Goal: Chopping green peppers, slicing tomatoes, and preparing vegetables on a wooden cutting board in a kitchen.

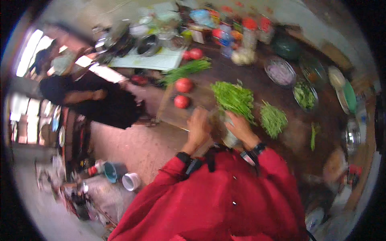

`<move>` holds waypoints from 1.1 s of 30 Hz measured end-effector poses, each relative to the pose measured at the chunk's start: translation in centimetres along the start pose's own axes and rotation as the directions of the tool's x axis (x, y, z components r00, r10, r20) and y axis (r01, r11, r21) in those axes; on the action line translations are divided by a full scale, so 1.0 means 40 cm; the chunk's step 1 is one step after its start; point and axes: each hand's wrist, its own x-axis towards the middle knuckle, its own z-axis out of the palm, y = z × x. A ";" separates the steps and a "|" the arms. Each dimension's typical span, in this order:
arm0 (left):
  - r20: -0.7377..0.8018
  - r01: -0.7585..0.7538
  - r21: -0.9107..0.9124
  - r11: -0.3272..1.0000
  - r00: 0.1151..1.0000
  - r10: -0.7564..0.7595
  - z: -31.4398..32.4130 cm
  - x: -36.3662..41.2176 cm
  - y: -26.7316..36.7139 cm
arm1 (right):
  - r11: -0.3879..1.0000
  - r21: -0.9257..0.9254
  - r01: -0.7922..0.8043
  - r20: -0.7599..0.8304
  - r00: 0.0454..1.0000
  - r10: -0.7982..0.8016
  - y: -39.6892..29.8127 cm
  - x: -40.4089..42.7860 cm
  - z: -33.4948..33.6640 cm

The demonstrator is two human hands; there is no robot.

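Observation:
My left hand (199, 128) is over the near edge of a wooden cutting board (173, 113), its fingers bent and blurred. I cannot tell whether anything is in it. To its right, my right hand (242, 129) lies against a pale, blurred object (229, 137) close to my body; its kind and the grip are unclear. Just beyond that hand is a bunch of bright green leafy herbs (233, 98). A second, duller pile of greens (273, 119) lies further right. Two tomatoes, the nearer one (181, 102) and the farther one (184, 85), are beyond my left hand.
Long green stalks (187, 70) lie behind the tomatoes. On the right are a bowl of chopped onion (280, 72) and a bowl of greens (305, 95). Jars (249, 33) and a white tiled slab (150, 60) stand behind. Left, a person in dark clothing (102, 96) is near the table.

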 end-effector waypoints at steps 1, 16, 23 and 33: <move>0.071 0.048 0.014 0.999 0.996 -0.049 0.010 0.000 -0.006 | 0.985 -0.037 -0.169 0.289 0.942 0.173 -0.003 0.004 0.001; 0.256 -0.063 0.244 0.968 0.967 -0.002 -0.061 0.049 -0.195 | 0.972 -0.139 -0.189 0.201 0.956 0.214 0.156 -0.108 0.083; -0.274 0.165 0.001 0.986 0.948 -0.159 -0.336 0.055 -0.641 | 0.841 0.155 -0.519 -0.324 0.777 0.540 0.108 -0.090 0.050; 0.418 0.311 -0.388 0.867 0.898 -0.135 -0.254 -0.157 -0.815 | 0.832 0.354 -0.427 -0.059 0.878 0.476 0.006 -0.011 0.327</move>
